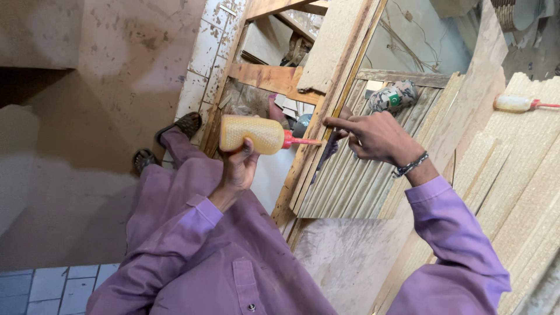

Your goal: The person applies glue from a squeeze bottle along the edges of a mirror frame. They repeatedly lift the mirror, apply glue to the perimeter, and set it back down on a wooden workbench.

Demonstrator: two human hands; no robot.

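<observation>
Left hand (238,166) is gripping a soft, light glue bottle (252,134) around its body, nozzle touching a stiff board edge (315,153); right hand (373,137), forefinger extended, is pressing there.

purple long sleeves (449,233), beaded wristband (411,165), sandals (188,123)

Second glue bottle (515,103), camouflage power tool (394,96)

Left hand (238,166) gripped yellow glue bottle (252,133), red nozzle (301,141) touching upright board edge (326,116), right hand (376,137) forefinger extended on that edge, second glue bottle (513,103) lay on stacked boards (519,175).
</observation>
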